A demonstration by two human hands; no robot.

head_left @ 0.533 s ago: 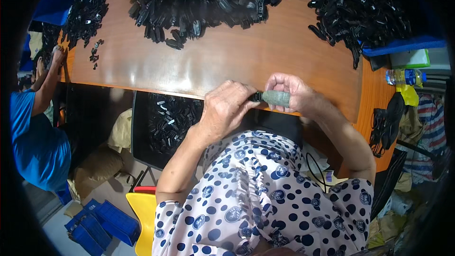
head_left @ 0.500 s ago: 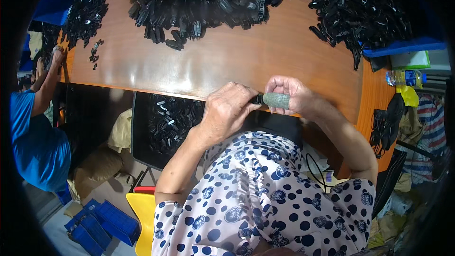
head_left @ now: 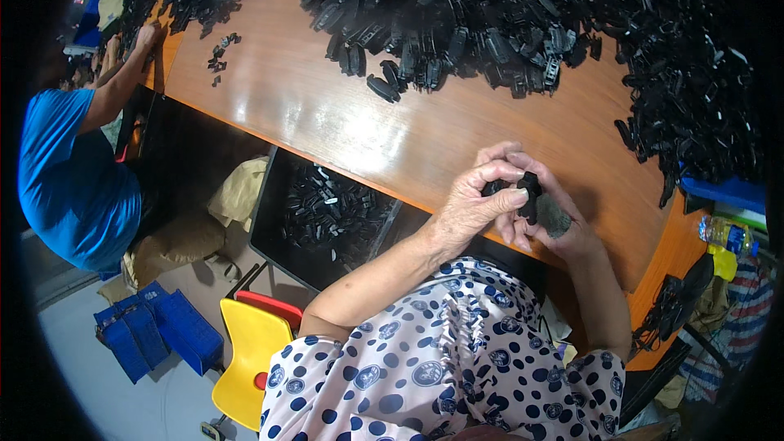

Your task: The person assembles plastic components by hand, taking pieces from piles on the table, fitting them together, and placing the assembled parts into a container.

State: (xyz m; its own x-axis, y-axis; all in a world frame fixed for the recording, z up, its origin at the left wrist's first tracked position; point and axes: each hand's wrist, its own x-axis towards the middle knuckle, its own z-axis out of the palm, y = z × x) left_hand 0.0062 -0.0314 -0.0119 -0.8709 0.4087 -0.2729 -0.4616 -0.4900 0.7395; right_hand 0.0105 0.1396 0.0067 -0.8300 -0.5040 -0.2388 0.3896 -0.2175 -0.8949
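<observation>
Over the table's front edge my two hands are together. My left hand (head_left: 469,204) pinches a small black plastic part (head_left: 530,194) between thumb and fingers. A second dark bit (head_left: 492,187) shows between its fingers; I cannot make out whether it belongs to the same part. My right hand (head_left: 578,237) is cupped right against the part, its fingers curled behind and below it. A grey-green knitted cover (head_left: 554,219) sits on its thumb. What the right fingers grip is partly hidden.
Large heaps of black plastic parts (head_left: 457,16) lie across the far side of the wooden table (head_left: 302,98). A black bin (head_left: 269,237) of similar parts stands below the front edge. A co-worker in blue (head_left: 73,180) sits at left, near a yellow chair (head_left: 245,343) and blue baskets (head_left: 184,327).
The view has turned, shifting the table in the picture. My left hand has come up against the right, and the black part now stands upright between them. The right thumb cover has tilted.
</observation>
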